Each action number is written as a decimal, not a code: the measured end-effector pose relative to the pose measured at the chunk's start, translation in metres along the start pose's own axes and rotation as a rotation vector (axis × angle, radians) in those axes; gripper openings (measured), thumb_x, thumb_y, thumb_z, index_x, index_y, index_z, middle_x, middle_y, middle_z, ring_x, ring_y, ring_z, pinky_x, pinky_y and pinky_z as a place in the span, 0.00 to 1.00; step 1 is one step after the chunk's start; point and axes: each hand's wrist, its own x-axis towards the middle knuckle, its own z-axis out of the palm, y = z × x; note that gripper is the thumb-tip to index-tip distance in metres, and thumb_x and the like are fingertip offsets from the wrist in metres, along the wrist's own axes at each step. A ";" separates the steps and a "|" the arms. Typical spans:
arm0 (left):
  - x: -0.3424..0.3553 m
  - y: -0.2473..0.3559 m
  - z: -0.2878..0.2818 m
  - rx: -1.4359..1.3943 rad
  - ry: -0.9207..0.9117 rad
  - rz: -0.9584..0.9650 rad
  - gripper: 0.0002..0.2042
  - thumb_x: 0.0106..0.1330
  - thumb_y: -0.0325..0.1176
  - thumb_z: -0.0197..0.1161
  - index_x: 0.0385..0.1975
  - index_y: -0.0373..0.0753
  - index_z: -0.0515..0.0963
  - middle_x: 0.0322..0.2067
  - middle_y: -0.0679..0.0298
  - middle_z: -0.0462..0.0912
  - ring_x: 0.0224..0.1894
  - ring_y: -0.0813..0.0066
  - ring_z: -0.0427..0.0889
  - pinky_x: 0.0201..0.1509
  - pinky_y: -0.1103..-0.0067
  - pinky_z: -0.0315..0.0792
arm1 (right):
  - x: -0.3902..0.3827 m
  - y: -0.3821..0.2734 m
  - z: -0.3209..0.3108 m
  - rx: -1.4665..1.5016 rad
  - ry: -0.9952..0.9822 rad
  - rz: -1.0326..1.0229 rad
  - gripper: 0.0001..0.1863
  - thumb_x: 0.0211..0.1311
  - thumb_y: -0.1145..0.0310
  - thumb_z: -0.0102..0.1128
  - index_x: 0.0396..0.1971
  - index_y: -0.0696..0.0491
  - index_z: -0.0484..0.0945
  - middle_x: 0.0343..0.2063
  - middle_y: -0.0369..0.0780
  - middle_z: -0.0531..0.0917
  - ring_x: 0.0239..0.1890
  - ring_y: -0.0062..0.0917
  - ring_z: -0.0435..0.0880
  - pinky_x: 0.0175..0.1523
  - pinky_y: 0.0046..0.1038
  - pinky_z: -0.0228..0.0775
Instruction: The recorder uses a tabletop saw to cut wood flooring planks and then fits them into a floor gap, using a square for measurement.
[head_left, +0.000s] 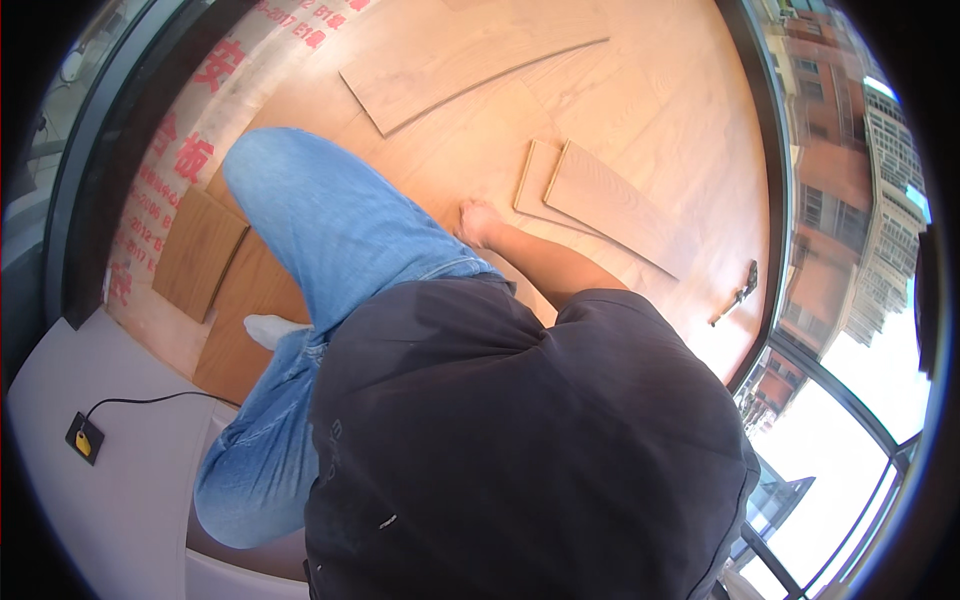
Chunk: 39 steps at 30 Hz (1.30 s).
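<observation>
My right hand point(480, 222) reaches down beside my jeans-covered thigh point(330, 205), low over the wood-look floor planks point(440, 170). Its fingers are small in view and partly hidden, so whether they hold anything does not show. To its right lie two short loose planks, one point(610, 200) overlapping the other point(536, 180). A longer loose plank point(450, 80) rests beyond the hand. My left hand is out of sight, with my dark shirt and legs covering much of the near floor.
A black-and-silver hand tool point(738, 295) lies near the window frame point(775, 170) at right. White sheeting with red print point(160, 200) borders the planks at left, beside darker boards point(200, 250). A black cable point(160, 400) runs from a wall socket with a yellow plug point(84, 440).
</observation>
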 end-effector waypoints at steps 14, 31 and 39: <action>-0.093 -0.060 0.020 -0.557 0.867 -0.147 0.21 0.67 0.38 0.60 0.55 0.31 0.73 0.51 0.52 0.80 0.57 0.55 0.76 0.62 0.63 0.70 | 0.105 -0.202 -0.166 0.283 0.341 -0.382 0.15 0.66 0.62 0.57 0.37 0.61 0.81 0.36 0.52 0.86 0.41 0.43 0.86 0.47 0.38 0.77; -0.041 0.009 0.308 -1.352 1.464 -0.869 0.17 0.60 0.41 0.63 0.41 0.35 0.82 0.45 0.47 0.83 0.54 0.51 0.79 0.56 0.61 0.73 | 0.207 -0.588 -0.079 -0.637 -0.296 -1.720 0.28 0.66 0.58 0.63 0.58 0.61 0.70 0.44 0.50 0.83 0.45 0.36 0.84 0.52 0.35 0.76; 0.002 0.013 0.309 -1.648 1.810 -1.185 0.19 0.65 0.46 0.61 0.41 0.35 0.85 0.46 0.43 0.83 0.57 0.36 0.76 0.61 0.58 0.72 | 0.197 -0.592 0.028 -0.636 -0.649 -1.667 0.29 0.66 0.59 0.64 0.59 0.61 0.70 0.44 0.50 0.84 0.45 0.35 0.84 0.51 0.34 0.76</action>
